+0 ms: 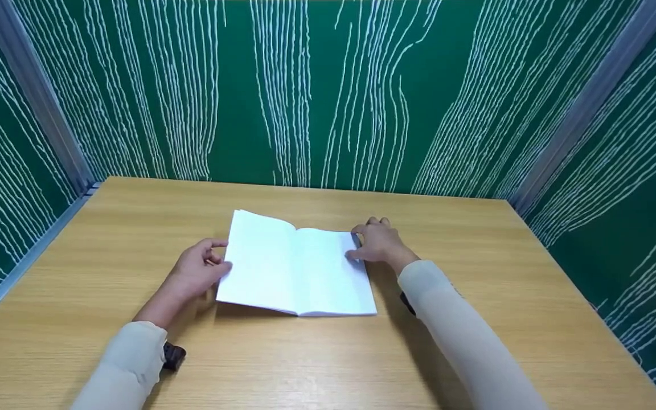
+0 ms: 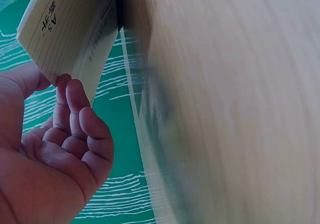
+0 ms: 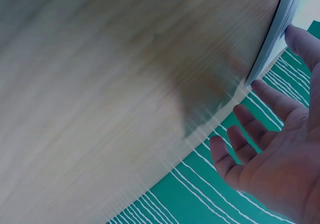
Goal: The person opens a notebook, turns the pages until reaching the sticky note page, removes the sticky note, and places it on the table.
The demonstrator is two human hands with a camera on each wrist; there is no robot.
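Note:
An open notebook (image 1: pixel 265 262) with blank white pages lies in the middle of the table in the head view. Its left half is tilted up, and a shadow falls beneath it. My left hand (image 1: pixel 197 270) pinches the left edge between thumb and fingertips. From the left wrist view, the raised cover (image 2: pixel 70 34) shows printed lines and handwritten marks on its outer side. At the right edge is my right hand (image 1: pixel 380 242), its thumb resting on the page and its index finger at the upper corner. The other fingers (image 3: pixel 245 149) spread loosely beyond the edge.
The wooden table (image 1: pixel 305 364) extends around the notebook on all sides. Green panels (image 1: pixel 237 85) with wavy white lines stand behind it and at both sides, with grey posts (image 1: pixel 584 108) at the corners. A dark strap (image 1: pixel 174 356) sits at the left wrist.

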